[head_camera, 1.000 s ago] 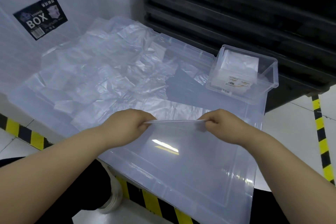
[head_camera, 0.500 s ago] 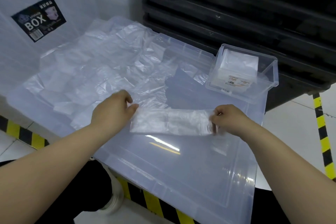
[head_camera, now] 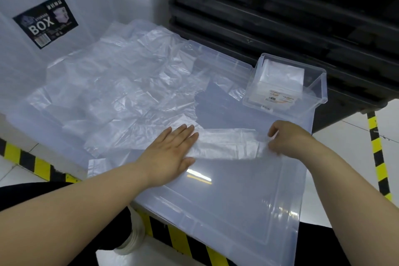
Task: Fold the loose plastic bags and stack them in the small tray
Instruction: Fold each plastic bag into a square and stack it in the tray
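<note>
Hands worked apart, one at each end of a single bag. The left hand (head_camera: 172, 151) lay flat with its fingers straight and together, pressing the left end of the folded bag (head_camera: 226, 144) onto the bench (head_camera: 237, 205). The right hand (head_camera: 289, 138) had its fingers curled at the right end, pinching the film there as far as could be seen.

A second before, both hands had pinched the bag's upper edge and held it raised just above the bench. Half a second before, it already lay down as a long strip, with the left hand only arriving at its end. So the lengthwise fold was made and was being flattened. I judged the next step to be folding the strip end to end, to bring it down to the tray's footprint.

The small tray (head_camera: 319, 84) stood at about 1 o'clock from the hands, near the bench's far right corner and well apart from the strip. A stack of folded bags (head_camera: 280, 77) already sat inside it. From 10 to 12 o'clock the pile of loose bags (head_camera: 118, 93) spread over the far half of the bench, its near edge just beside the left hand. A lot remained there, so the task looked far from done. The thin film would likely spring open if released too soon.
</note>
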### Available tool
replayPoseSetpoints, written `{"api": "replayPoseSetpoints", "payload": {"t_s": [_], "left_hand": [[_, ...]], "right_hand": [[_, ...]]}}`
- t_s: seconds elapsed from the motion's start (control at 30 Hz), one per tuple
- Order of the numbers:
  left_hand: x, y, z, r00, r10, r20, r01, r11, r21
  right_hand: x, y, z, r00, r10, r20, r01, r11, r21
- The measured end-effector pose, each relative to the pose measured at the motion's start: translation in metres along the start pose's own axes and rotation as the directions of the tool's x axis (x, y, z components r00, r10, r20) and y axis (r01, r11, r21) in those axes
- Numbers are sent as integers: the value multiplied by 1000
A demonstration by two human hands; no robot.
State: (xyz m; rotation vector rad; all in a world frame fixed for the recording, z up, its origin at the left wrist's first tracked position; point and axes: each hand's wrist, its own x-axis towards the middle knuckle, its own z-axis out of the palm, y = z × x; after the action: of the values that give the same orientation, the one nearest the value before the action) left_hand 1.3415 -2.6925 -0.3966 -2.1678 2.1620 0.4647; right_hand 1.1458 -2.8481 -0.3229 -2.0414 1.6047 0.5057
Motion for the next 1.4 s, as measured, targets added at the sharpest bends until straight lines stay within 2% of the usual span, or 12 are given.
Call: {"api": "replayPoseSetpoints", "payload": {"t_s": [0.1, 0.17, 0.2, 0.27, 0.33, 0.43, 0.63, 0.7, 0.8, 0.93, 1.13, 1.4], "left_hand": [[-2, -3, -1, 1000, 14, 5, -14, 1000, -11], [-2, -4, 2, 999, 31, 10, -31, 999, -5], [-3, -3, 0, 1000, 23, 7, -23, 998, -52], [-4, -3, 0, 1000, 1, 11, -1, 998, -68], [-5, -5, -1, 999, 40, -14, -40, 999, 5], [-3, -7, 2, 1000, 8, 30, -11, 996, 86], [-4, -6, -2, 1000, -13, 16, 13, 1000, 1], [-3, -10, -12, 998, -54, 32, 55, 998, -29], [-4, -20, -29, 989, -136, -64, 126, 982, -143], [-6, -21, -33, 986, -120, -116, 103, 984, -146], [-1, -18, -33, 988, -144, -60, 129, 969, -209], [-4, -11, -37, 991, -135, 9, 134, 966, -222]], "right_hand": [[-6, 6, -11, 981, 85, -173, -125, 963, -239], [-9, -1, -4, 955, 1, -297, -90, 954, -286], [-8, -8, 6, 917, -139, -373, 23, 954, -299], [-6, -26, 37, 737, -435, -517, 308, 897, -317], [-9, -45, 71, 672, -591, -446, 483, 807, -340], [-11, -53, 104, 693, -676, -250, 572, 727, -380], [-3, -31, 82, 817, -573, -69, 518, 782, -346], [-5, -22, 73, 813, -576, -82, 515, 778, -359], [-8, -22, 54, 820, -553, -149, 485, 809, -333], [-6, -30, 40, 834, -505, -221, 438, 851, -289], [-7, -47, 44, 856, -511, -75, 479, 840, -257], [-14, -50, 47, 837, -531, 135, 547, 795, -263]]}}
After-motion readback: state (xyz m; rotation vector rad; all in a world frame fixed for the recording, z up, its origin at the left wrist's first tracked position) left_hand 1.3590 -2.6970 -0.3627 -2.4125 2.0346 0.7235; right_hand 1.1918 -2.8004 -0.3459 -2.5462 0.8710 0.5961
